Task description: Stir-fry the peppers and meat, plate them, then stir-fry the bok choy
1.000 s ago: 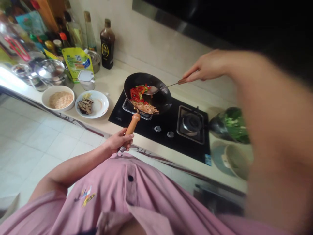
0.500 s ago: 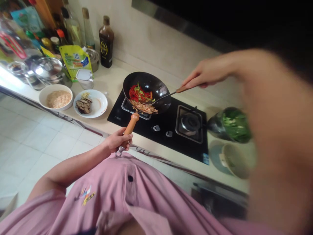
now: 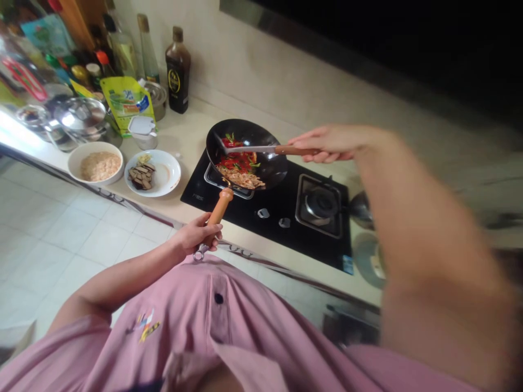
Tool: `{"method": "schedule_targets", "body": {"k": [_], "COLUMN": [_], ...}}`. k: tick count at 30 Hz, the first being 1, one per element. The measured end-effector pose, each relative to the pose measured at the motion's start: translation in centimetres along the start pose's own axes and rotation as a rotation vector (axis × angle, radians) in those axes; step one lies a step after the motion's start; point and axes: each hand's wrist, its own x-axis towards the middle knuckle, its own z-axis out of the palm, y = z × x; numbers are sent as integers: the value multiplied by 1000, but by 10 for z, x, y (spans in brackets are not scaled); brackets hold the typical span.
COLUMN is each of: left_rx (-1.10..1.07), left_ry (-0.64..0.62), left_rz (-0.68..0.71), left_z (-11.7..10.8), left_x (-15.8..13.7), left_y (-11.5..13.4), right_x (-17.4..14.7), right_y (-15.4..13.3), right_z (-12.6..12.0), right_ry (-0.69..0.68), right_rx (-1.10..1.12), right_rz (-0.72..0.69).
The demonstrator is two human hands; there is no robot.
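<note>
A black wok (image 3: 272, 166) sits over the left burner, holding red pepper strips (image 3: 241, 160) with green bits, and a heap of cooked meat strips (image 3: 243, 177) on the side nearest me. My left hand (image 3: 201, 235) is wrapped round the wok's wooden handle (image 3: 220, 207). With its fingers closed on the wooden grip, my right hand (image 3: 324, 144) holds a spatula (image 3: 259, 148) level across the wok. The spatula's blade is over the far left of the wok, above the peppers; whether it touches the wall I cannot tell.
Left of the stove (image 3: 241, 218) stand a white plate (image 3: 169, 174) with dark slices and minced garlic, and a white bowl (image 3: 73, 166) of pale food. Behind them are a yellow pouch (image 3: 126, 100), a dark bottle (image 3: 178, 73) and several others. Bowls at right are partly behind my arm.
My right hand has moved left and lower, bringing the spatula from the wok's right side over to its far left. My left hand stays on the handle.
</note>
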Motion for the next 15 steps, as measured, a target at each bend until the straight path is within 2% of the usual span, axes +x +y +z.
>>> {"method": "schedule_targets", "body": {"k": [2, 3, 9, 12, 15], "left_rx": [-3, -5, -17, -14, -16], "left_ry": [-3, -4, 2, -9, -12], "left_rz": [-5, -8, -36, -20, -8], "left_z": [0, -1, 1, 5, 10], "left_x": [0, 0, -2, 1, 4], "left_y": [1, 2, 3, -1, -4], "right_x": [-5, -7, -26, -36, -39], "right_y": [27, 42, 123, 146, 156], "right_z": [14, 19, 40, 50, 57], "right_ry": [-151, -185, -190, -180, -139], "right_rx": [107, 156, 552, 662, 644], "right_rz": [197, 244, 324, 345, 353]}}
